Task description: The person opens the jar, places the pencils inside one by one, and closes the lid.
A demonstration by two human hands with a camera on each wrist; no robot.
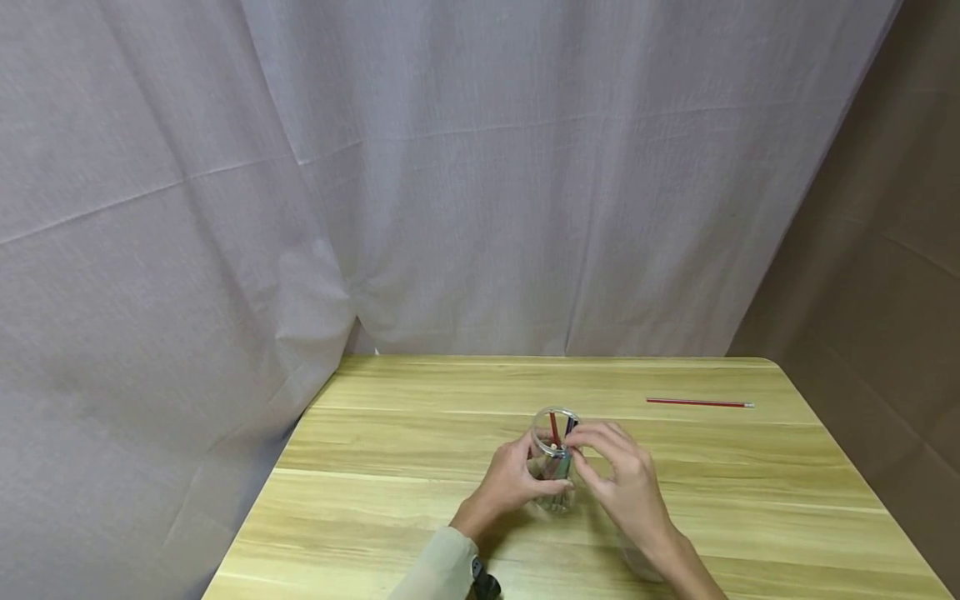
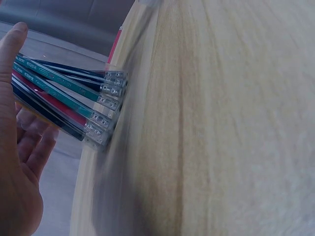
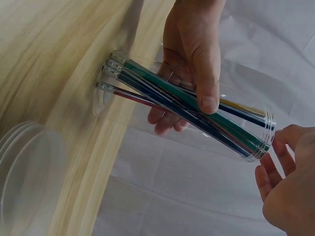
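Observation:
My left hand point(image 1: 512, 479) grips a clear jar point(image 3: 118, 118) round its side and holds it upright on the table. Inside the jar lean several pencils, green point(image 2: 64, 81), dark blue point(image 3: 147, 91) and red point(image 1: 554, 427), their ferrule ends down at the jar's base. At the jar's mouth my right hand point(image 1: 622, 475) has its thumb and fingertips drawn together, seemingly pinching the upper end of a pencil near the rim. The exact contact is partly hidden behind the fingers.
A red pencil point(image 1: 697, 402) lies crosswise on the wooden table point(image 1: 420, 392) towards the back right. Beneath the right forearm stands a translucent round plastic object point(image 3: 34, 172), partly hidden in the head view. Grey cloth point(image 1: 465, 208) hangs behind the table.

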